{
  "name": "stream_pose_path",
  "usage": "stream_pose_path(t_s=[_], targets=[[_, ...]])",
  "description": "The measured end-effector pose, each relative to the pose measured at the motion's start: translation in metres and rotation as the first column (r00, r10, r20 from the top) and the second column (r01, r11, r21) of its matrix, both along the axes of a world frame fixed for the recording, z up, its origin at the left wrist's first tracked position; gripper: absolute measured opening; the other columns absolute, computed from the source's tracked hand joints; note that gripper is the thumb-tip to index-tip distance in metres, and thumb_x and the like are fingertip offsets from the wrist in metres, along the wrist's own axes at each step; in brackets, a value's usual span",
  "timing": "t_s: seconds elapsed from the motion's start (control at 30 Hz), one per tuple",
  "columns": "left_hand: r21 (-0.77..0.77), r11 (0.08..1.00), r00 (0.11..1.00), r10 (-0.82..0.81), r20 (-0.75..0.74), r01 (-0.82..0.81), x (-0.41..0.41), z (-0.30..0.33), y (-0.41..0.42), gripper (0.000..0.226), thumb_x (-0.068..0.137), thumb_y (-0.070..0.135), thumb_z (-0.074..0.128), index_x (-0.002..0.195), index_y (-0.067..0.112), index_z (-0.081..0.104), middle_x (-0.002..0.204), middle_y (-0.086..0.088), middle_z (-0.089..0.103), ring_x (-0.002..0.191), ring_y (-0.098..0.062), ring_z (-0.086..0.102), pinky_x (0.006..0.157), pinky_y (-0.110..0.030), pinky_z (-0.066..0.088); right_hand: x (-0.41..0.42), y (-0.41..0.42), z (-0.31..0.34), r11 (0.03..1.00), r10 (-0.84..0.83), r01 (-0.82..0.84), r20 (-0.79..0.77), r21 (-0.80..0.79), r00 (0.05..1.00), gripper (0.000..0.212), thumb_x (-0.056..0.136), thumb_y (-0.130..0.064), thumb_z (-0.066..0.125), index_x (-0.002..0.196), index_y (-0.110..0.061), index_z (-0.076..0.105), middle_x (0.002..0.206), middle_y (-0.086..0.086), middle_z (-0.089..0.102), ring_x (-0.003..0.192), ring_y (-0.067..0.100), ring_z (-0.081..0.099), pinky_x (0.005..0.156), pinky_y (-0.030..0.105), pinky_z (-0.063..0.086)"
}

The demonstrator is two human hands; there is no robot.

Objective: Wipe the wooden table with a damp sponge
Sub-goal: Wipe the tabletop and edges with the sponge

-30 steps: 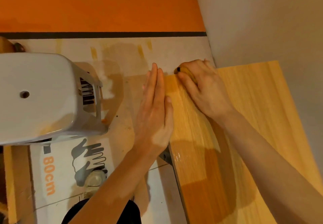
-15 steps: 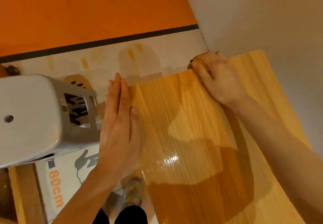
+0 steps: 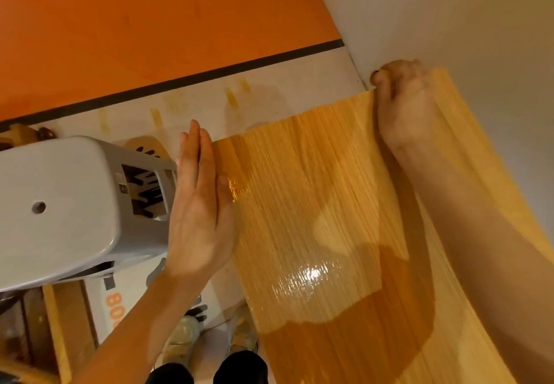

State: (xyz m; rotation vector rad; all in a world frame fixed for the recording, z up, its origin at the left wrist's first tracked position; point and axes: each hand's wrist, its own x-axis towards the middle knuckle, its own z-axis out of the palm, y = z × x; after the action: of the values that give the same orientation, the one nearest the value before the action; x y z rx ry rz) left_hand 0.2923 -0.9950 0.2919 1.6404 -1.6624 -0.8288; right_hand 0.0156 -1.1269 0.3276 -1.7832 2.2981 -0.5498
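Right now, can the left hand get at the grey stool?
Probably yes. The left hand lies flat along the table's left edge, and the stool stands right beside it with nothing visible between them.
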Motion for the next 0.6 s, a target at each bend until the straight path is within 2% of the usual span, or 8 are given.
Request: stream_pose_path(t_s=[0.03, 0.1, 0.2, 0.27, 0.33, 0.4, 0.47, 0.6], targets=[[-0.002, 1.000, 1.000, -0.003, 0.016, 0.003, 0.000, 0.000, 0.000, 0.059, 0.108, 0.027, 0.026, 0.162, 0.017, 0.004, 0.170, 0.011, -0.007, 0.156, -0.008, -0.008, 0.129, -0.040, 0.007, 0.018, 0.011, 0.001, 0.998, 0.062, -0.062, 0.014, -0.016, 0.998, 0.029, 0.102, -0.020, 0.041, 0.115, -0.006, 0.063, 0.127, 0.011, 0.060, 0.130, 0.028, 0.044, 0.116, 0.035, 0.026], [0.005, 1.000, 1.000, -0.001, 0.025, 0.001, 0.000, 0.002, 0.000, 0.059, 0.107, 0.029, 0.025, 0.162, 0.019, 0.004, 0.168, 0.015, -0.009, 0.155, -0.004, -0.010, 0.126, -0.021, 0.001, 0.054, 0.031, 0.003, 0.986, 0.162, -0.161, 0.040, -0.034, 0.986, 0.030, 0.102, -0.020, 0.042, 0.122, -0.007, 0.062, 0.131, 0.011, 0.058, 0.134, 0.027, 0.042, 0.118, 0.036, 0.023], [0.043, 0.998, 0.998, -0.032, -0.051, 0.034, 0.006, 0.004, -0.001, 0.057, 0.109, 0.028, 0.029, 0.161, 0.021, 0.007, 0.168, 0.016, -0.007, 0.154, 0.002, -0.007, 0.115, -0.001, 0.000, 0.100, 0.057, 0.005, 0.973, 0.229, -0.228, 0.074, -0.020, 0.971, 0.036, 0.104, -0.022, 0.042, 0.135, -0.008, 0.054, 0.143, 0.009, 0.049, 0.144, 0.027, 0.029, 0.122, 0.038, 0.017], [0.037, 0.996, 0.992, -0.073, -0.099, 0.077, 0.017, 0.005, -0.002, 0.055, 0.110, 0.022, 0.032, 0.161, 0.019, 0.011, 0.170, 0.011, 0.000, 0.151, 0.009, -0.003, 0.114, 0.000, 0.004, 0.120, 0.073, 0.007, 0.972, 0.236, -0.236, 0.146, -0.011, 0.961, 0.039, 0.103, -0.022, 0.044, 0.140, -0.008, 0.049, 0.149, 0.008, 0.043, 0.148, 0.026, 0.019, 0.123, 0.037, 0.016], [0.018, 0.990, 0.980, -0.133, -0.148, 0.137, 0.032, 0.006, -0.003, 0.054, 0.110, 0.016, 0.033, 0.160, 0.013, 0.014, 0.170, 0.005, 0.006, 0.150, 0.011, 0.003, 0.118, -0.005, 0.007, 0.133, 0.091, 0.009, 0.976, 0.217, -0.219, 0.208, -0.012, 0.954, 0.043, 0.102, -0.023, 0.046, 0.143, -0.010, 0.045, 0.153, 0.006, 0.038, 0.149, 0.023, 0.015, 0.123, 0.034, 0.014], [-0.004, 0.983, 0.974, -0.182, -0.134, 0.183, 0.039, 0.006, -0.005, 0.054, 0.110, 0.016, 0.033, 0.160, 0.010, 0.014, 0.170, 0.002, 0.009, 0.154, 0.003, 0.006, 0.122, -0.011, 0.008, 0.139, 0.109, 0.011, 0.983, 0.180, -0.179, 0.279, -0.026, 0.943, 0.044, 0.101, -0.025, 0.048, 0.143, -0.011, 0.045, 0.154, 0.003, 0.037, 0.149, 0.019, 0.016, 0.122, 0.027, 0.013], [-0.008, 0.976, 0.967, -0.218, -0.128, 0.219, 0.048, 0.006, -0.006, 0.053, 0.111, 0.019, 0.032, 0.160, 0.012, 0.014, 0.170, 0.003, 0.010, 0.155, -0.001, 0.007, 0.122, -0.011, 0.008, 0.152, 0.131, 0.013, 0.992, 0.127, -0.111, 0.379, -0.065, 0.916, 0.043, 0.100, -0.025, 0.052, 0.140, -0.011, 0.049, 0.152, 0.002, 0.040, 0.149, 0.016, 0.019, 0.122, 0.026, 0.016], [0.035, 0.970, 0.931, -0.222, -0.290, 0.242, 0.060, 0.009, -0.004, 0.051, 0.111, 0.025, 0.029, 0.160, 0.017, 0.020, 0.168, 0.009, 0.017, 0.149, 0.012, 0.013, 0.118, -0.005, 0.013, 0.190, 0.157, 0.014, 0.994, 0.086, -0.044, 0.495, -0.096, 0.865, 0.041, 0.098, -0.024, 0.055, 0.137, -0.010, 0.053, 0.152, -0.001, 0.041, 0.147, 0.011, 0.023, 0.120, 0.020, 0.021]])
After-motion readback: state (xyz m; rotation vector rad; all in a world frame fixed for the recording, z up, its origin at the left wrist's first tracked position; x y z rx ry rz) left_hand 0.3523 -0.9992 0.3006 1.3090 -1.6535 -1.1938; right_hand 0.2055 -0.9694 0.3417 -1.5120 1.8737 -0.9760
